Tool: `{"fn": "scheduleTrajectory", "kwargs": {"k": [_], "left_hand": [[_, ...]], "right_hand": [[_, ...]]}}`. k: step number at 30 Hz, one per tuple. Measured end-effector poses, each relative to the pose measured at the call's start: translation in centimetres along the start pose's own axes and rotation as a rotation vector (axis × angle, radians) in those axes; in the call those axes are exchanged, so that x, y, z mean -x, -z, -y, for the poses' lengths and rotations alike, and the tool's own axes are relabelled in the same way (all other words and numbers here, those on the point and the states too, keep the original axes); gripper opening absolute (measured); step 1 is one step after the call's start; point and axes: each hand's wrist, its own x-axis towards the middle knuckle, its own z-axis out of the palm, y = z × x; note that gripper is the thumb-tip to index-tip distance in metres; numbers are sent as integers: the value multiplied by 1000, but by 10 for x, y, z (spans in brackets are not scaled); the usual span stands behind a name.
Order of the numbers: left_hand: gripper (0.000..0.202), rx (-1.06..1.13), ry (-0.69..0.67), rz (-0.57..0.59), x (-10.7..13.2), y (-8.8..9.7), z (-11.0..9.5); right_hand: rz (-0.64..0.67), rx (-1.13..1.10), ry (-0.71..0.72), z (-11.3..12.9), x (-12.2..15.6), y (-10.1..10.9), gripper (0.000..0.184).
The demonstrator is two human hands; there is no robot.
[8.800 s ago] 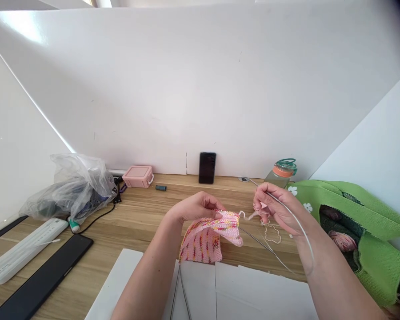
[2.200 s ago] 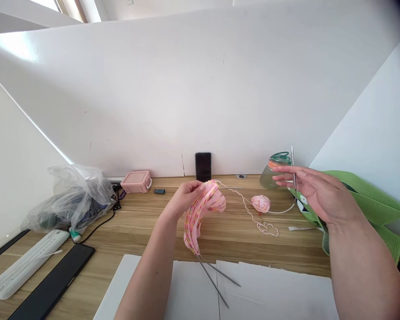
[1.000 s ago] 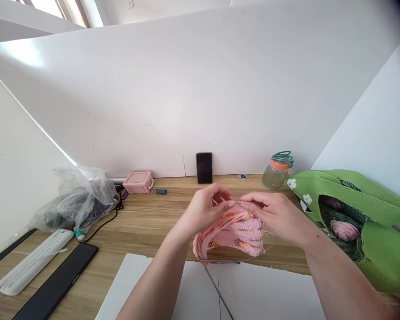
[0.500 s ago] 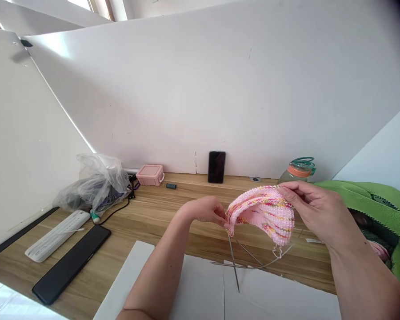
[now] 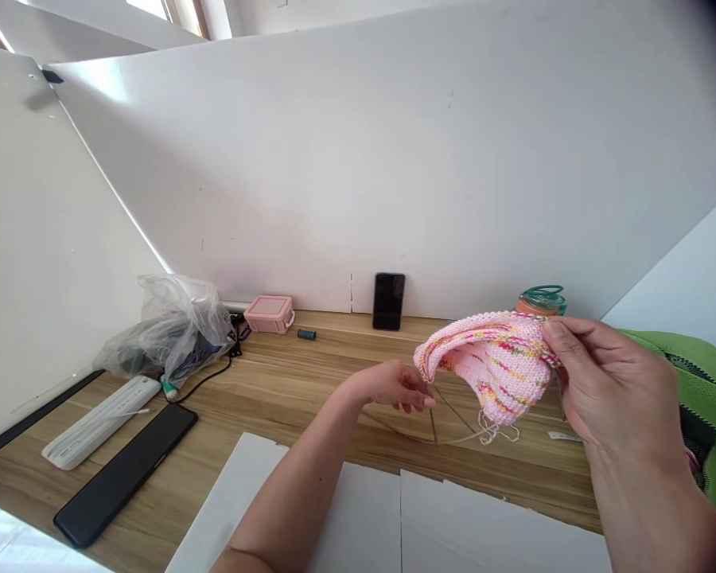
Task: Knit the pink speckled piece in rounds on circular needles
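A pink knitted piece [image 5: 483, 358] with yellow, red and green flecks hangs curved above the table. My right hand [image 5: 614, 382] is closed on its upper right edge, thumb in front. Below its left end, my left hand [image 5: 401, 387] has its fingertips pinched at a thin metal knitting needle [image 5: 434, 426], which slants down from the fabric. Another needle and a curved cable [image 5: 462, 438] dangle beneath. Loose pale yarn [image 5: 496, 430] trails from the lower right corner.
White boards [image 5: 370, 517] lie at the front. A phone [image 5: 388, 301] leans on the back panel, with a pink box [image 5: 270, 313] to its left. Farther left are a plastic bag [image 5: 176, 326], a power strip [image 5: 101, 422] and a black case [image 5: 128, 475]. A bottle [image 5: 542, 299] and green mesh bag [image 5: 707, 374] stand right.
The knitted piece has moved right and slightly up with my right hand. My left hand has moved right and slid from the fabric's left corner down to the needle below it.
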Motion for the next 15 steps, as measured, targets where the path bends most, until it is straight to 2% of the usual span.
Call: {"fn": "scheduleTrajectory", "kwargs": {"k": [2, 4, 7, 11, 15], "left_hand": [[31, 60, -24, -81, -2, -2, 0], [30, 100, -57, -131, 0, 1, -1], [33, 129, -102, -252, 9, 14, -3], [39, 109, -134, -597, 32, 41, -6], [32, -3, -145, -852, 61, 51, -22]], "right_hand": [[-83, -137, -33, 7, 1, -5, 25], [-128, -184, -47, 10, 1, -6, 24], [-48, -123, -91, 7, -3, 2, 26], [248, 130, -155, -1, -15, 22, 30], [721, 385, -235, -5, -21, 37, 36]]}}
